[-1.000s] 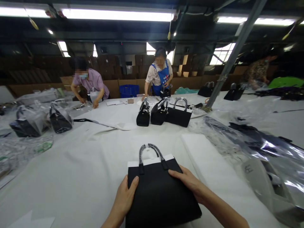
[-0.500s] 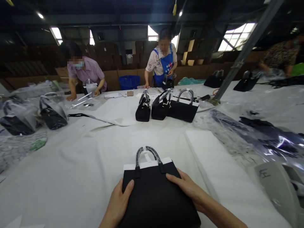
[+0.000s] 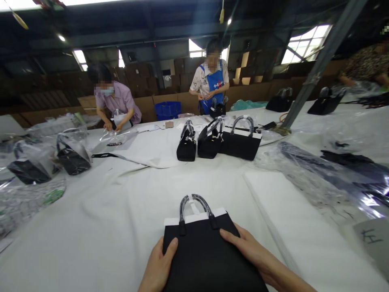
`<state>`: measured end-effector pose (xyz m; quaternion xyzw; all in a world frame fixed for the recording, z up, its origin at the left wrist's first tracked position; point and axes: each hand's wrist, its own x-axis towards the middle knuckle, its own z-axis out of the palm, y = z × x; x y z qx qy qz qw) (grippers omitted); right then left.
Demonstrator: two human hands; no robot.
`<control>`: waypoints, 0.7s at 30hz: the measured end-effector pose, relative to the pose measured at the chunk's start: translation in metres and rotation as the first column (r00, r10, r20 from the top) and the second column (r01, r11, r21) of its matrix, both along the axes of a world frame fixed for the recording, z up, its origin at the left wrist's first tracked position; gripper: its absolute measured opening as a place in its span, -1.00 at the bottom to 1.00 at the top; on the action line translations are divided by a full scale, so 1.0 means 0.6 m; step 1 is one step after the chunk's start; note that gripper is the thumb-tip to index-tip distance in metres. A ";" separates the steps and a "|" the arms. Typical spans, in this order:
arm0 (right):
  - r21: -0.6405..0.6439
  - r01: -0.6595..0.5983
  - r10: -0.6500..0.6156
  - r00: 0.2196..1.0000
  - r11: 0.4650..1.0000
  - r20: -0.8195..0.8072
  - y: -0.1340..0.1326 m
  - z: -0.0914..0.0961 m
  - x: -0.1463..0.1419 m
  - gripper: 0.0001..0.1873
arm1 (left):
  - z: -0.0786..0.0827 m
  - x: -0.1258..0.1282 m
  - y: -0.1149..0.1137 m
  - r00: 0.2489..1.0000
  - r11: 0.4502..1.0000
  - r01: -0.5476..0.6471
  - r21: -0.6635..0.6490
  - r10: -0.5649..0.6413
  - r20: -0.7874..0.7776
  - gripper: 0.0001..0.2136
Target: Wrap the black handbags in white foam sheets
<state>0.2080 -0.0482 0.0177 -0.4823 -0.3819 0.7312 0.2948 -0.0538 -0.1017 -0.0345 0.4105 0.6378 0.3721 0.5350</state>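
Note:
A black handbag with wrapped handles and a white paper edge at its top lies flat on the white table right in front of me. My left hand grips the bag's left edge, thumb on top. My right hand lies on the bag's right side, fingers stretched over the black face and curling at its edge. Both hands hold the same bag.
Three black handbags stand upright mid-table. Bagged handbags in clear plastic sit at the left. Crumpled plastic sheets cover the right side. Two people work at the far edge, and a slanted metal post rises at the right.
The view has tilted slightly, so the bag sits a little lower in the picture. My hands keep the same hold on it. The far workers have shifted their hands.

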 end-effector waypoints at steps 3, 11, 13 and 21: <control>0.066 -0.024 0.009 0.975 0.998 0.220 0.035 -0.019 0.024 -0.39 | 0.002 -0.011 0.012 0.971 0.997 -0.064 0.048 0.073 -0.227 -0.34; 0.314 0.027 -0.207 0.805 0.949 0.556 0.289 -0.124 -0.001 -0.31 | 0.091 0.067 0.124 0.843 0.834 0.274 0.479 0.032 -0.537 -0.68; 0.329 0.017 -0.207 0.808 0.944 0.551 0.325 -0.136 -0.038 -0.32 | 0.093 0.099 0.155 0.781 0.819 0.415 0.396 -0.098 -0.617 -0.68; 0.394 -0.037 -0.097 0.944 0.918 0.314 0.355 -0.140 -0.108 -0.32 | 0.037 0.127 0.215 0.582 0.863 0.504 0.037 -0.308 -0.752 -0.67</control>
